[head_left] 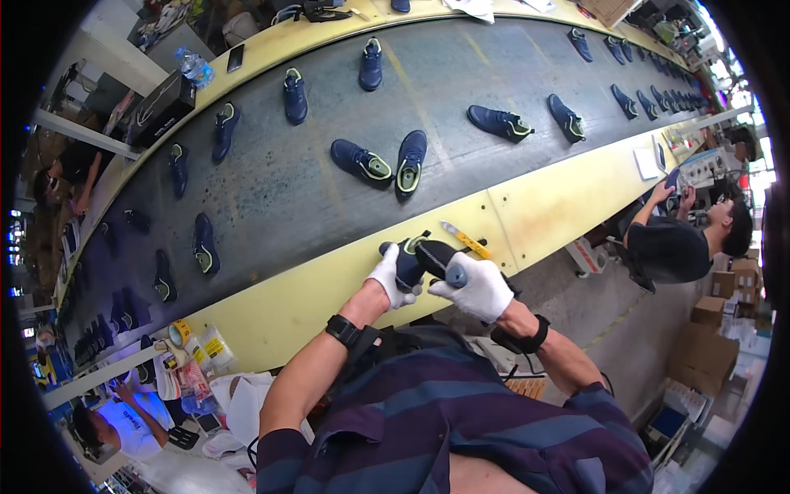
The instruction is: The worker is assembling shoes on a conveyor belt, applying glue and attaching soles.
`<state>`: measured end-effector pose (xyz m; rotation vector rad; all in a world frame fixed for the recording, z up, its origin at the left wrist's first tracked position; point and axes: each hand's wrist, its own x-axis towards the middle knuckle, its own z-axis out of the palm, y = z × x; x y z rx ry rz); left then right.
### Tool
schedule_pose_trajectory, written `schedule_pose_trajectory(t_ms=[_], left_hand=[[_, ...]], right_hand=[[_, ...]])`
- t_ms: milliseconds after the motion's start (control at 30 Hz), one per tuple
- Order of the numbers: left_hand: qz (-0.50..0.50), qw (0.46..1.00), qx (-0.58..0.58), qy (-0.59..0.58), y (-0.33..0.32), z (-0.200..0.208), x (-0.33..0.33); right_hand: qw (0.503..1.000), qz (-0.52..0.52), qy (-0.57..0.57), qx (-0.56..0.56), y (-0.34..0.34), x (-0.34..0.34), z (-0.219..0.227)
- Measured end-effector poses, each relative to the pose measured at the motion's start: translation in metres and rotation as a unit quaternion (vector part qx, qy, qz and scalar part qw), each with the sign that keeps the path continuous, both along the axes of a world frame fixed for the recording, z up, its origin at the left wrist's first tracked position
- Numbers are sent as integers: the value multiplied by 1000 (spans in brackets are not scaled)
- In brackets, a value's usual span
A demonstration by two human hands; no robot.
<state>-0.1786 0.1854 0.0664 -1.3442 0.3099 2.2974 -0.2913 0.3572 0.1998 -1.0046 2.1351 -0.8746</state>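
Note:
My left hand [398, 278], in a white glove, is closed around a navy sneaker [405, 268] with a pale green lining, just above the yellow ledge [346, 284]. In my right hand [484, 288], also gloved, is a tool with a rounded blue-grey handle [457, 276]. Its thin metal shaft reaches toward the shoe opening; the tip is hard to make out. A black piece [436, 253] lies between the shoe and my right hand, and I cannot tell whether it belongs to the shoe. Just beyond it, a yellow utility knife [467, 239] rests on the ledge.
A dark conveyor belt [280, 177] carries several navy sneakers, the nearest pair [410, 163] right ahead. A tape roll [179, 333] lies at the ledge's left end. One co-worker [679, 243] sits at right, another [132, 420] at lower left. Cardboard boxes [704, 358] are stacked at right.

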Motion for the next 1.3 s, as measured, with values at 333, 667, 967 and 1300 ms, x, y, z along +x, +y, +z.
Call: schedule_pose_trajectory(t_ms=[333, 667, 967, 1300], left_hand=[[96, 995, 15, 19, -7, -7, 58], [317, 942, 11, 112, -128, -65, 134], [515, 853, -49, 64, -293, -167, 173], [373, 887, -105, 252, -195, -146, 213]], right_hand=[[983, -91, -92, 129, -12, -61, -54], [935, -191, 123, 272, 50, -205, -193], [941, 49, 331, 49, -106, -170, -158], [970, 122, 150, 149, -321, -131, -249]])
